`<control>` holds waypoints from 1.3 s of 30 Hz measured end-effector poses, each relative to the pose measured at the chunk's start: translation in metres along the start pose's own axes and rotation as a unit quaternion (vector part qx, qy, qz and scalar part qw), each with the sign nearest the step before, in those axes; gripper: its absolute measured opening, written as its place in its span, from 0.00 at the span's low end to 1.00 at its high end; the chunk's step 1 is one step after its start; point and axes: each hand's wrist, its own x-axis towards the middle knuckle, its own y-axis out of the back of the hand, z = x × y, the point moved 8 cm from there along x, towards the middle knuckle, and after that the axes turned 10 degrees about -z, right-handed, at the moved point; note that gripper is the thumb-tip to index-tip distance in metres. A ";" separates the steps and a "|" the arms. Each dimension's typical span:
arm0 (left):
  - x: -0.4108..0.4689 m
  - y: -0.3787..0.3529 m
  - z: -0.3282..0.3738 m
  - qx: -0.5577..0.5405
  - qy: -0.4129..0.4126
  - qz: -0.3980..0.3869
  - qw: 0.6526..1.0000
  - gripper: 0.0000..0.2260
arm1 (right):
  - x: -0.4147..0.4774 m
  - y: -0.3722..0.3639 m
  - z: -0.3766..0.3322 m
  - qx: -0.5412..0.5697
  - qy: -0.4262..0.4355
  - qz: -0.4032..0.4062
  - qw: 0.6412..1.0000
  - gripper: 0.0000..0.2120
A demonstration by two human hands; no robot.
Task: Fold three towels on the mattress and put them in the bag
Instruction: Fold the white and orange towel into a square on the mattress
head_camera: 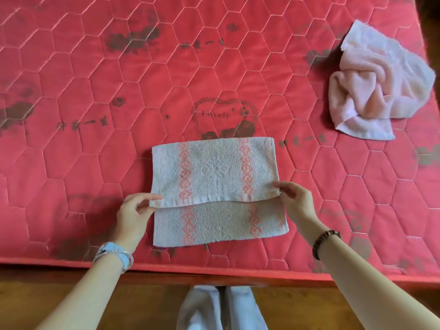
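A white towel with two pink patterned stripes [214, 172] lies near the front edge of the red quilted mattress [95, 115]. Its upper layer is folded over the lower one, leaving a strip of the lower layer showing at the front. My left hand [135, 210] pinches the left corner of the folded edge. My right hand [295, 201] pinches the right corner of that same edge. A crumpled pale pink towel [381, 91] lies unfolded at the mattress's far right. No bag and no third towel are in view.
The mattress's front edge [214, 270] runs across the bottom of the view, with brown floor [142, 306] and my legs below it. The mattress's right edge shows at the top right, close to the pink towel.
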 end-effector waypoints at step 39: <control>-0.007 -0.032 0.031 0.201 -0.083 0.067 0.974 0.15 | -0.018 -0.029 -0.044 -0.319 0.239 0.095 0.912 0.18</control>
